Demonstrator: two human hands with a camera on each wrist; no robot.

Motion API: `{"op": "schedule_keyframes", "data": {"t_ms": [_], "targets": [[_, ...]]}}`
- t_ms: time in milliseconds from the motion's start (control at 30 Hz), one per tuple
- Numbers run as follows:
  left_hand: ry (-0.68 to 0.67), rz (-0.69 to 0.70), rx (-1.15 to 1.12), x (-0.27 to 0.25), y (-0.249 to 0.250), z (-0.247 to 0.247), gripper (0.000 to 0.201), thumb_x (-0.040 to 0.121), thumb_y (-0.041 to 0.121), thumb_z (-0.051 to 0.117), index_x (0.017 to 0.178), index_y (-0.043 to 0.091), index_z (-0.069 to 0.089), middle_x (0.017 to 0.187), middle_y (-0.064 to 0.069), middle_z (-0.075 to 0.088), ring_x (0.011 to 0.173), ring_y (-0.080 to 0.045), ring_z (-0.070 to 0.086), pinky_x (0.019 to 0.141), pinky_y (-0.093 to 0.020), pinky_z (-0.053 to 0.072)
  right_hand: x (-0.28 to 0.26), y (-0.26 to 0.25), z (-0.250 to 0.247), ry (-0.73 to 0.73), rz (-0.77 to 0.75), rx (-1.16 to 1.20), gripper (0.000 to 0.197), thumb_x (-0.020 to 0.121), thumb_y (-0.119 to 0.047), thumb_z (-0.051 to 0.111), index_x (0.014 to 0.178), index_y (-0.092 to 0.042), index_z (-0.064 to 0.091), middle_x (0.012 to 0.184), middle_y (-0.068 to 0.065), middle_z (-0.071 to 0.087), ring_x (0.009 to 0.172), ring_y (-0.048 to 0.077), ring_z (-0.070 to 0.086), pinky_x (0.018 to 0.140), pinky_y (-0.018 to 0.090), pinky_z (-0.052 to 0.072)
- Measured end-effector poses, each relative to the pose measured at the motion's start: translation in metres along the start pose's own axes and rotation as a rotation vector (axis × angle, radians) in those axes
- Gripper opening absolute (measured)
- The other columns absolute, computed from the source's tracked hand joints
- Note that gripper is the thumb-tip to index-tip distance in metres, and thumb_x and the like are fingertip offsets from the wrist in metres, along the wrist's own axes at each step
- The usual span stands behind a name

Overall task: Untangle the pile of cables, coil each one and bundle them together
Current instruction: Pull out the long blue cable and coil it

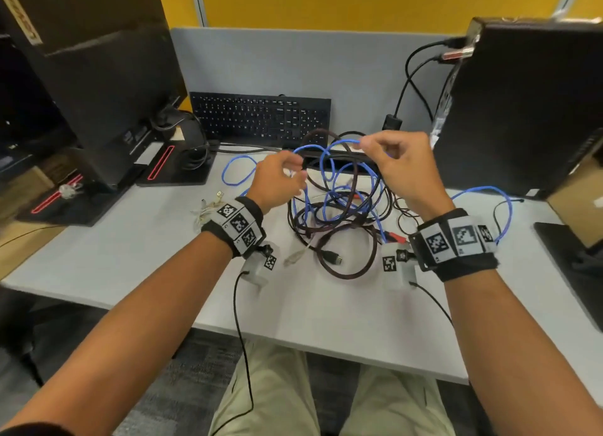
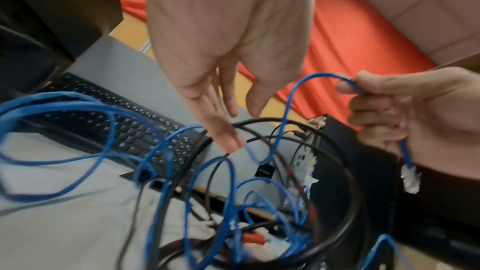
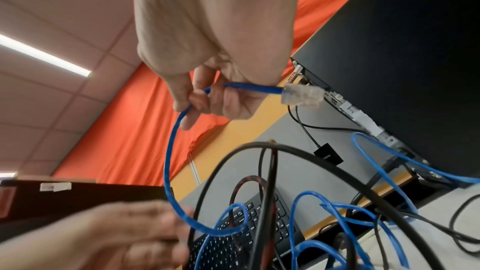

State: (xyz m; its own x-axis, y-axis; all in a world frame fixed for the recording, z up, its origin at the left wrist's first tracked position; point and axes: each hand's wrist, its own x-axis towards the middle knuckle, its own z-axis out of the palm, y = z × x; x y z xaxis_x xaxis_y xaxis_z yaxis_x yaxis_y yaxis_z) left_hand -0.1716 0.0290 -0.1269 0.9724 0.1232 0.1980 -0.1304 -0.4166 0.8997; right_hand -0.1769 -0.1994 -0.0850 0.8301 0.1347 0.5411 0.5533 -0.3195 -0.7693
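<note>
- Tabletop (image 1: 137, 262): cable pile (image 1: 342, 214) at 12 o'clock, tangled; nothing coiled or bundled yet.
- Right hand (image 1: 396, 166) pinches blue ethernet cable (image 3: 168, 163) near its clear plug (image 3: 302, 95), lifted at 1 o'clock.
- Left hand (image 2: 221, 52) spread, fingers relaxed over the loops, holding nothing.
- Keyboard (image 1: 261, 117) behind, 12 o'clock.
- No readable brand or writing.
</note>
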Motion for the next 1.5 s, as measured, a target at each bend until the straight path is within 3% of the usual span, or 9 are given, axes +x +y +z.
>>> {"op": "schedule_keyframes", "data": {"t_ms": [233,400,567,733,967,1133,1233,1333,1500], "targets": [[0.025,0.270,0.133,-0.003,0.025,-0.011,0.018,0.094,0.007,0.062,0.109,0.010,0.072,0.107,-0.003,0.072,0.092,-0.014,0.069,0.088,-0.035,0.058,-0.015,0.011,0.022,-0.362,0.135,-0.162,0.016,0.098,-0.011,0.065,0.108,-0.013,0.077,0.077,0.001,0.074,0.067,0.015,0.067,0.067,0.029,0.058],[-0.259,-0.103,0.294,0.012,0.014,-0.028,0.034,0.104,0.015,0.050,0.136,0.011,0.059,0.140,-0.009,0.057,0.128,-0.022,0.052,0.099,-0.032,0.041,-0.021,0.022,0.043,-0.126,0.359,-0.031,0.012,0.095,0.003,0.061,0.100,0.000,0.072,0.074,0.015,0.073,0.064,0.026,0.075,0.059,0.030,0.062],[-0.551,0.109,0.176,0.003,0.018,-0.036,0.031,0.097,-0.004,0.052,0.100,0.014,0.077,0.116,-0.006,0.072,0.107,-0.014,0.067,0.090,-0.030,0.053,-0.009,0.024,0.062,0.030,0.398,0.014,0.018,0.089,0.002,0.069,0.107,0.005,0.067,0.078,0.012,0.076,0.078,0.023,0.076,0.076,0.037,0.063],[-0.344,0.495,0.560,0.009,0.023,-0.031,0.013,0.089,0.003,0.071,0.093,0.011,0.080,0.130,-0.008,0.058,0.119,-0.021,0.053,0.104,-0.030,0.037,0.000,0.021,0.066,0.003,0.321,0.171,0.013,0.088,0.001,0.071,0.101,0.000,0.072,0.077,-0.015,0.077,0.076,-0.001,0.073,0.069,0.008,0.051],[-0.317,0.524,0.582,0.018,0.032,-0.029,0.027,0.087,0.001,0.070,0.112,0.008,0.076,0.119,-0.013,0.068,0.108,-0.027,0.064,0.098,-0.038,0.048,0.010,0.018,0.043,-0.144,0.354,0.288,0.035,0.091,0.013,0.060,0.121,-0.004,0.065,0.108,0.008,0.077,0.101,0.015,0.074,0.081,0.023,0.055],[0.055,0.380,0.529,0.035,0.034,-0.044,0.025,0.094,0.004,0.058,0.111,0.005,0.077,0.099,-0.016,0.071,0.091,-0.028,0.064,0.085,-0.026,0.044,0.031,0.022,-0.009,0.096,0.466,0.624,0.020,0.095,0.005,0.059,0.113,-0.002,0.063,0.114,0.017,0.072,0.107,0.026,0.072,0.095,0.033,0.056],[0.182,0.259,0.454,0.047,0.034,-0.061,0.027,0.093,0.000,0.054,0.109,-0.001,0.075,0.099,-0.019,0.074,0.096,-0.031,0.068,0.092,-0.024,0.047,0.035,0.026,-0.033,0.139,0.590,0.321,0.018,0.095,-0.001,0.063,0.109,0.009,0.068,0.109,0.026,0.072,0.101,0.031,0.072,0.097,0.038,0.058],[0.123,0.215,0.387,0.051,0.040,-0.065,0.025,0.089,-0.007,0.057,0.108,-0.005,0.073,0.088,-0.019,0.070,0.091,-0.037,0.070,0.094,-0.039,0.054,0.031,0.017,-0.037,-0.152,0.686,-0.147,0.011,0.094,0.004,0.064,0.093,0.012,0.072,0.083,0.025,0.072,0.060,0.020,0.071,0.058,0.024,0.060],[0.062,0.262,0.305,0.039,0.051,-0.048,0.024,0.089,-0.011,0.060,0.108,-0.005,0.073,0.095,-0.023,0.070,0.085,-0.034,0.072,0.088,-0.041,0.059,0.028,-0.015,-0.004,-0.159,0.295,-0.352,0.015,0.094,-0.012,0.064,0.084,-0.008,0.075,0.072,0.013,0.075,0.057,0.019,0.067,0.066,0.035,0.060]]}}
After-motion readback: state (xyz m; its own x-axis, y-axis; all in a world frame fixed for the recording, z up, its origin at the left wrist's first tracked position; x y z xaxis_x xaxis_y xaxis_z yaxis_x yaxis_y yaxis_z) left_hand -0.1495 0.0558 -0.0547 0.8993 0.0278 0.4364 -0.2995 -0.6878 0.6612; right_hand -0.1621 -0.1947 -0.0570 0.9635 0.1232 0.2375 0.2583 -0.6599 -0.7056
